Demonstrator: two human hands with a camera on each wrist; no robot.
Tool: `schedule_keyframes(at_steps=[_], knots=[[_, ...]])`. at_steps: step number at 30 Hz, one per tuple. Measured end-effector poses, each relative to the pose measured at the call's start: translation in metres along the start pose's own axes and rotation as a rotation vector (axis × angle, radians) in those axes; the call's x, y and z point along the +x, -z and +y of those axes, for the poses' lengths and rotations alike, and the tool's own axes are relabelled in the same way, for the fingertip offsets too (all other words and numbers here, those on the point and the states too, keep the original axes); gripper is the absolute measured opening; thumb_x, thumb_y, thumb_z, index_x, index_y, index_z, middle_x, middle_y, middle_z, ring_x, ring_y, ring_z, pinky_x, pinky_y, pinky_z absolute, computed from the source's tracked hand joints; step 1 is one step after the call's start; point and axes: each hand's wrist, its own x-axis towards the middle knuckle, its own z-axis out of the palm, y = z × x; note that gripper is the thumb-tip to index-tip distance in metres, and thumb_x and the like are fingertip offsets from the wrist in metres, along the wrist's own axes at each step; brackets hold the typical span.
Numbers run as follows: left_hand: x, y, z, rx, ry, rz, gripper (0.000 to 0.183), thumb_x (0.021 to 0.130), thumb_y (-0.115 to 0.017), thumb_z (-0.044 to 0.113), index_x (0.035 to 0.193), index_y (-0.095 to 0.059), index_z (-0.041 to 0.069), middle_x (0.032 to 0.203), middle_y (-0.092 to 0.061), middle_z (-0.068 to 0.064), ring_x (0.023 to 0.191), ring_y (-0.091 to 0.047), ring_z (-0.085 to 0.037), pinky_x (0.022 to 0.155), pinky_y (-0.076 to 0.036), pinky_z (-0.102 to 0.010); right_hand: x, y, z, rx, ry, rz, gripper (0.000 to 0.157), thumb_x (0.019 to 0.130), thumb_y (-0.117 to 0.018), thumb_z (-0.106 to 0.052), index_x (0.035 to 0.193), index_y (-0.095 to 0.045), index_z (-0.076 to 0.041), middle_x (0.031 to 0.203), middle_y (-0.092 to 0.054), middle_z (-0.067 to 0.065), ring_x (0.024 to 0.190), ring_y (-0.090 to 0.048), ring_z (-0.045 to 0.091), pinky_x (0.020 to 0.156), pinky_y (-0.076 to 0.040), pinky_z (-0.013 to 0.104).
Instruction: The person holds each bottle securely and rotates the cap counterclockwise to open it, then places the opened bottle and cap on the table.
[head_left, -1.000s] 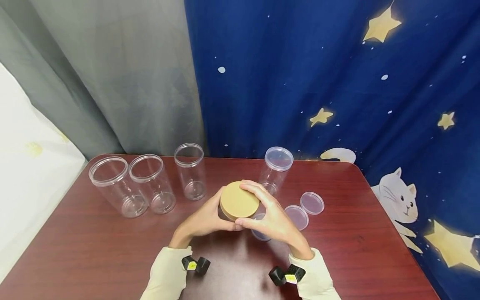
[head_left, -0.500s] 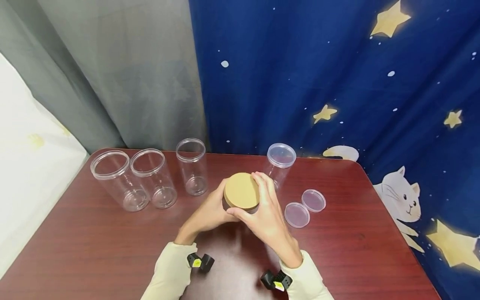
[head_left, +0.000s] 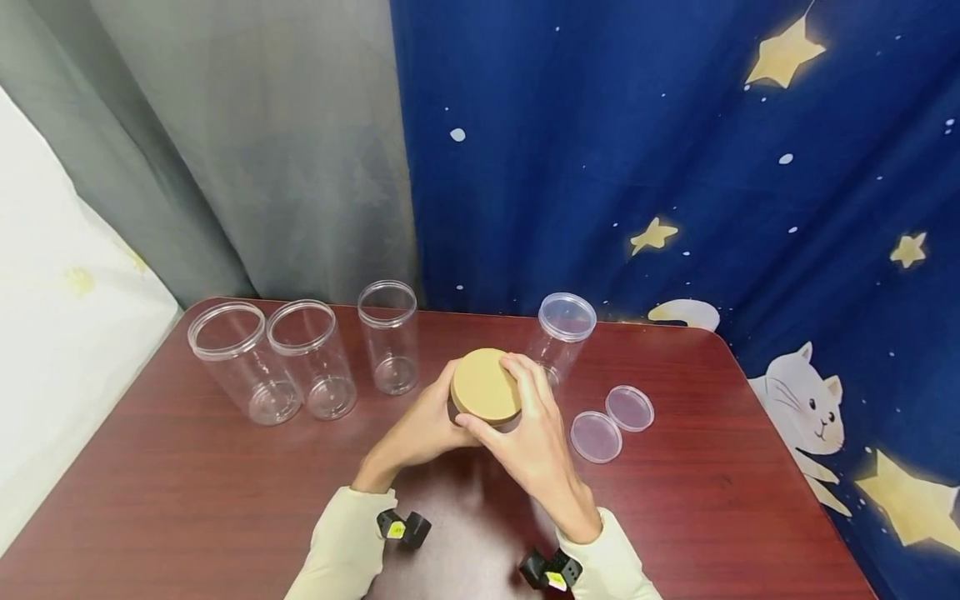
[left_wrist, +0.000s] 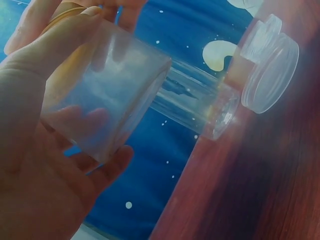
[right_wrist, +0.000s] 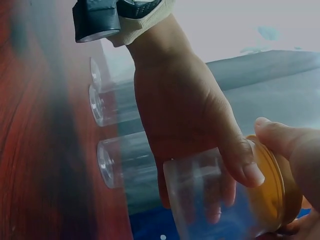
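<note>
Both hands meet around a clear jar (left_wrist: 130, 85) with a gold lid (head_left: 486, 385). My left hand (head_left: 427, 421) holds the jar's see-through body, its fingers curled round the far side and thumb near the lid. My right hand (head_left: 536, 442) grips the lid from the right, thumb at the near edge and fingers over the far edge. In the right wrist view the lid (right_wrist: 270, 185) sits on the jar's mouth, and my right thumb (right_wrist: 290, 140) lies at its rim. From the head view the hands and lid hide most of the jar body.
Three lidless clear jars (head_left: 311, 354) stand at the table's back left. Another clear jar (head_left: 566, 321), capped with a clear lid, stands behind my right hand. Two clear round lids (head_left: 596, 437) lie to the right on the reddish-brown table (head_left: 720, 500). Curtains (head_left: 525, 167) hang behind.
My right hand has shifted round the lid, its thumb now higher on the near edge. The lid has moved slightly up and right in view. A clear disc below the right hand no longer shows.
</note>
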Motion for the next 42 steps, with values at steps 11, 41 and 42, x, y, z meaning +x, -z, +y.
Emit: schedule_keyframes(at_steps=[11,41,42], knots=[[0.002,-0.007,0.002,-0.026,0.009,0.029,0.09,0.07,-0.091,0.023,0.143,-0.039,0.017,0.134,-0.057,0.0,0.118,-0.055,-0.015,0.105,-0.045,-0.041,0.003,0.008,0.003,0.024,0.016,-0.018,0.082,0.068,-0.091,-0.038,0.136,-0.054,-0.01,0.139,-0.052,0.003,0.127,-0.053,0.019,0.105,-0.044,0.039],[-0.005,0.006,0.008,0.005,0.044,-0.108,0.092,0.07,-0.09,0.031,0.145,-0.037,0.028,0.13,-0.057,0.009,0.115,-0.056,-0.01,0.103,-0.046,-0.037,0.006,0.029,0.011,0.133,0.082,-0.231,0.083,0.068,-0.092,-0.029,0.141,-0.054,-0.02,0.146,-0.05,0.0,0.134,-0.048,0.017,0.108,-0.042,0.039],[-0.005,0.006,0.008,0.002,0.042,-0.117,0.092,0.07,-0.09,0.032,0.145,-0.037,0.028,0.13,-0.057,0.009,0.115,-0.056,-0.01,0.103,-0.045,-0.037,0.005,0.029,0.012,0.132,0.084,-0.239,0.083,0.068,-0.092,-0.029,0.141,-0.053,-0.02,0.147,-0.05,-0.001,0.134,-0.048,0.017,0.108,-0.041,0.039]])
